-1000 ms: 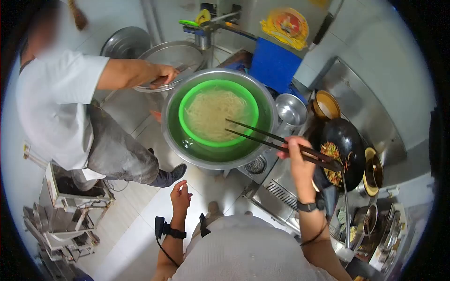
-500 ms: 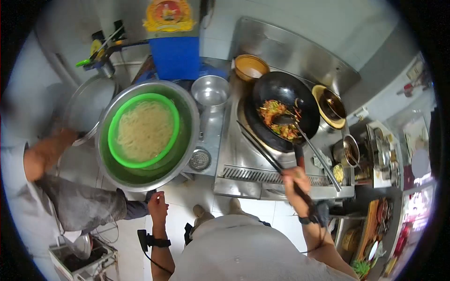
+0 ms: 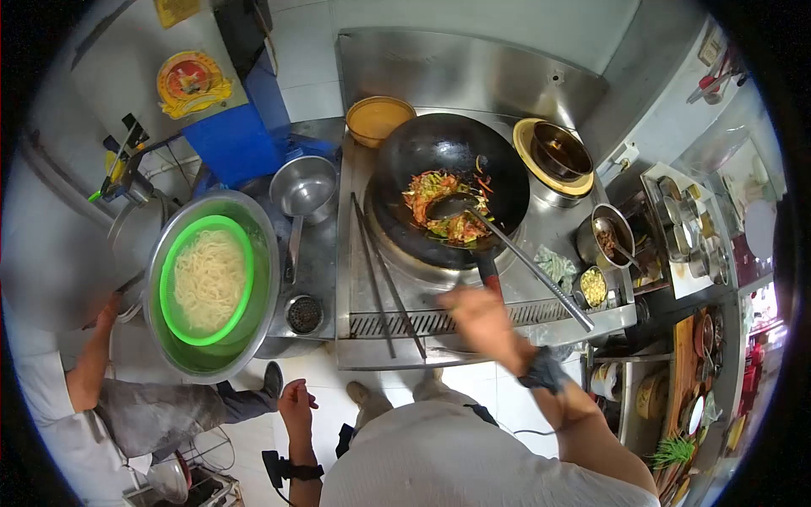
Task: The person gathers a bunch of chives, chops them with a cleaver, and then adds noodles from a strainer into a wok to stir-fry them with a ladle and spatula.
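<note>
My right hand (image 3: 486,321) is blurred over the stove's front edge, just below the red-tipped handle of a black wok (image 3: 448,144); its fingers are smeared, with no tool visible in it. Chopped vegetables (image 3: 427,188) lie in the wok. A metal ladle (image 3: 453,205) rests there bowl down, its long handle leaning out over the rim toward the lower right. Left of the wok, a pair of long dark chopsticks (image 3: 372,266) lies on the steel stove top. My left hand (image 3: 297,406) hangs low above the floor, fingers loosely bent and holding nothing.
At the left, a green strainer of noodles (image 3: 209,283) sits in a large metal basin (image 3: 262,329). A saucepan (image 3: 304,190) stands beside it. Another person's hand (image 3: 110,313) is at far left. Pots (image 3: 604,232) and a brown bowl (image 3: 380,120) sit around the wok.
My right hand has let go of the chopsticks, which now lie on the stove, and has moved left in the view. The view has shifted, bringing the wok closer to the middle.
</note>
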The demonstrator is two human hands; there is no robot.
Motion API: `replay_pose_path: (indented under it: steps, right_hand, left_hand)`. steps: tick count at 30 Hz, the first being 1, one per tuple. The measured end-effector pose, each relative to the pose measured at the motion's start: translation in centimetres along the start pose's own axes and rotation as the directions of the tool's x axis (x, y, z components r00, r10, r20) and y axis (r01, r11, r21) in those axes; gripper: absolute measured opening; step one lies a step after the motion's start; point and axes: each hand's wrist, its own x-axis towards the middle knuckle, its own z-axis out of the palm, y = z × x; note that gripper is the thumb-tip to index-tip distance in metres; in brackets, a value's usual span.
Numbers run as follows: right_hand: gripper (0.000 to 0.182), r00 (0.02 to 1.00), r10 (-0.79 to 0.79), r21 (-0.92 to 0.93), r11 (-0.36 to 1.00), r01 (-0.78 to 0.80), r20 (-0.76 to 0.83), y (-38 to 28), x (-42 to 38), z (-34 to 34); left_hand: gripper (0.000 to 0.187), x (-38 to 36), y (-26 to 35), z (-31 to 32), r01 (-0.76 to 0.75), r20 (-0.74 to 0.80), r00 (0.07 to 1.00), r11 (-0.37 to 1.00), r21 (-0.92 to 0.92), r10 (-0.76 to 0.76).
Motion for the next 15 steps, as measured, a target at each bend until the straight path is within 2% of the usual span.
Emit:
replay_pose_path:
  steps: [1,2,3,5,6,7,8,9,10,11,12,13,14,15]
  right_hand:
    - [0.033,0.991,0.129,0.038,0.991,-0.128,-0.035,1.5,-1.0,-3.1]
    - [0.033,0.988,0.147,-0.220,0.963,-0.154,-0.044,2.8,-1.8,-6.7]
    - [0.034,0.985,0.162,-0.462,0.871,-0.169,-0.056,4.3,-2.9,-9.3]
    - [0.031,0.925,0.378,-0.587,0.760,-0.279,0.049,8.1,-6.0,-11.0]
    - [0.031,0.925,0.377,-0.583,0.764,-0.278,0.053,9.2,-6.7,-11.1]
    - [0.033,0.759,0.593,-0.421,0.781,-0.461,0.268,10.2,-7.3,-11.1]
    - [0.035,0.520,0.689,-0.290,0.703,-0.650,0.504,10.7,-7.8,-11.2]
    - [0.035,0.520,0.685,-0.288,0.706,-0.647,0.511,10.5,-8.5,-11.3]
    - [0.037,0.625,0.620,-0.147,0.756,-0.638,0.474,10.1,-8.9,-11.4]
    - [0.040,0.721,0.553,-0.004,0.795,-0.607,0.418,9.8,-9.0,-11.7]
    - [0.041,0.605,0.587,0.121,0.657,-0.744,0.537,8.5,-7.9,-13.3]
    - [0.041,0.610,0.587,0.123,0.660,-0.742,0.532,7.0,-7.1,-14.9]
    - [0.040,0.501,0.632,0.267,0.433,-0.861,0.592,5.5,-6.5,-16.5]
    - [0.040,0.389,0.639,0.377,0.163,-0.912,0.664,4.3,-6.3,-17.6]
  left_hand:
    - [0.013,-0.3,-0.3,1.2,0.005,-0.005,1.000,1.000,0.005,-0.005]
    - [0.014,-0.6,-0.7,2.6,-0.017,0.016,1.000,1.000,-0.001,0.017]
    - [0.014,-0.9,-0.9,3.8,-0.039,0.036,0.999,0.999,-0.008,0.039]
    - [0.014,-1.3,-0.5,7.0,-0.095,0.107,0.990,0.995,-0.022,0.097]
    - [0.015,-1.5,0.1,8.5,-0.075,0.143,0.987,0.997,0.003,0.074]
    - [0.017,-1.7,0.9,9.9,-0.053,0.176,0.983,0.998,0.028,0.047]
    - [0.017,-1.9,1.6,11.2,-0.065,0.199,0.979,0.996,0.060,0.052]
    - [0.017,-2.1,2.4,12.3,-0.080,0.223,0.973,0.993,0.091,0.058]
    - [0.016,-2.4,3.6,12.9,-0.103,0.256,0.965,0.980,0.170,0.057]
    - [0.016,-2.5,3.7,13.1,-0.106,0.249,0.966,0.980,0.169,0.062]
    - [0.015,-2.5,3.8,13.1,-0.147,0.265,0.960,0.970,0.193,0.093]
    - [0.015,-2.4,3.9,13.2,-0.189,0.285,0.950,0.958,0.215,0.124]
    - [0.014,-2.4,4.2,13.1,-0.176,0.277,0.954,0.964,0.198,0.117]
    - [0.014,-2.2,4.1,13.0,-0.181,0.280,0.952,0.964,0.196,0.122]
